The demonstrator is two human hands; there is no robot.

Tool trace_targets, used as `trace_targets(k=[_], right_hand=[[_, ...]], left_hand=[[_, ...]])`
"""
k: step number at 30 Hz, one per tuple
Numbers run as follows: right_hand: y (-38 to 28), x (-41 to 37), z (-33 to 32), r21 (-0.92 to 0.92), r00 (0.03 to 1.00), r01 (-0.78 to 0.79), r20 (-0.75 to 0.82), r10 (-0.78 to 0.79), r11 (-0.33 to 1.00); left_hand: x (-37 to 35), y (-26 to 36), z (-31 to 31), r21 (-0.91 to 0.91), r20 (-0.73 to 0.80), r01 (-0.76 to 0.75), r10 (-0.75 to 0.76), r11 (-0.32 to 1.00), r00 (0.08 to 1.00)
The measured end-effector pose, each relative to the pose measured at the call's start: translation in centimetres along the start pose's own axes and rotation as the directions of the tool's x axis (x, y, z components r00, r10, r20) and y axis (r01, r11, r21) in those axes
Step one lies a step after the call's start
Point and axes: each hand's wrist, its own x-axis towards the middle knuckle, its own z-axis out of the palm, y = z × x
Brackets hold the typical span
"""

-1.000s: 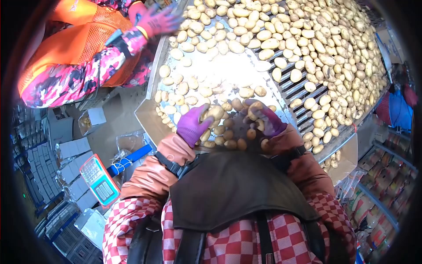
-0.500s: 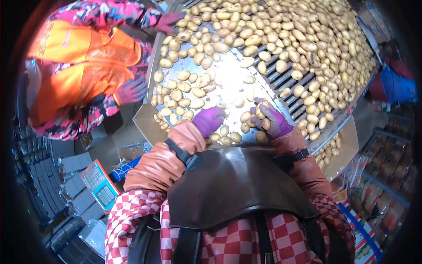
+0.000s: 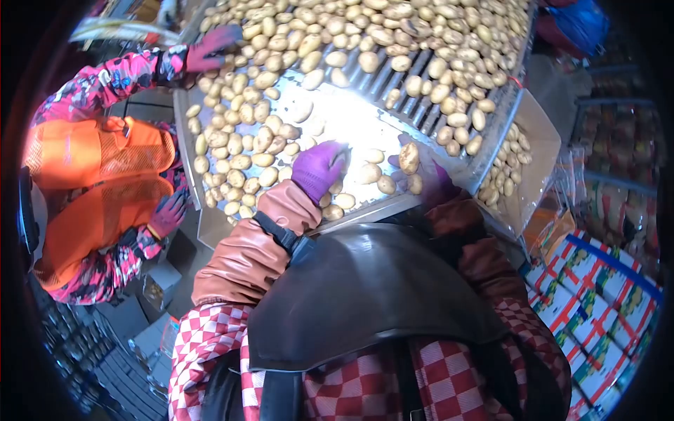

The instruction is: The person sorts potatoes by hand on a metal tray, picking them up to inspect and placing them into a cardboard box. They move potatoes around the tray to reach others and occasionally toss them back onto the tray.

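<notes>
In a purple glove, my left hand (image 3: 319, 170) is over the metal sorting table, its fingers curled among loose potatoes. Whatever those fingers enclose is hidden. My right hand (image 3: 434, 177), also gloved and partly in shadow, grips a brownish potato (image 3: 408, 158) upright at its fingertips. Another potato (image 3: 415, 184) shows just below it, against the same hand. Between my hands several potatoes (image 3: 368, 173) lie on the bright, glare-washed metal surface (image 3: 359, 128).
A heap of potatoes (image 3: 449, 35) covers the far side beyond the slatted bars (image 3: 421, 70). At left, a co-worker in an orange vest (image 3: 105, 154) has one gloved hand (image 3: 213, 49) by the potatoes. A cardboard chute (image 3: 537, 154) is at right, near stacked printed boxes (image 3: 597, 309).
My view has shifted and turned, so the table appears higher and further left. My left hand has moved farther over the table. My right hand still holds potato, now raised at the fingertips.
</notes>
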Motion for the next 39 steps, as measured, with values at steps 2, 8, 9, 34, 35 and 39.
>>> trace_targets(k=[2, 8, 9, 34, 35, 39], right_hand=[[2.0, 0.5, -1.9, 0.117, 0.999, 0.006, 0.041, -0.011, 0.993], [2.5, -2.0, -2.7, 0.297, 0.975, 0.097, 0.162, -0.151, 0.950], [2.3, -2.4, -2.8, 0.309, 0.975, 0.102, 0.156, -0.156, 0.945], [6.0, -15.0, -16.2, 0.526, 0.947, 0.321, -0.190, -0.259, 0.788], [6.4, -15.1, -17.4, 0.551, 0.938, 0.347, -0.196, -0.287, 0.758], [5.8, -16.3, -20.8, 0.647, 0.939, 0.342, -0.261, -0.224, 0.681]], left_hand=[[0.0, 1.5, 1.4, 0.215, 0.290, -0.027, -0.037, 0.976, 0.956], [1.0, 1.5, 6.0, 0.520, 0.500, -0.296, -0.005, 0.801, 0.866], [1.1, 1.1, 6.3, 0.502, 0.502, -0.276, -0.016, 0.820, 0.865], [1.1, 8.6, 2.4, -0.359, 0.031, 0.089, -0.083, 0.929, 0.996], [0.4, 1.6, 0.6, 0.163, -0.171, -0.113, 0.141, 0.980, 0.975], [-3.2, -9.4, -6.5, 0.184, -0.446, 0.429, -0.314, 0.884, 0.838]])
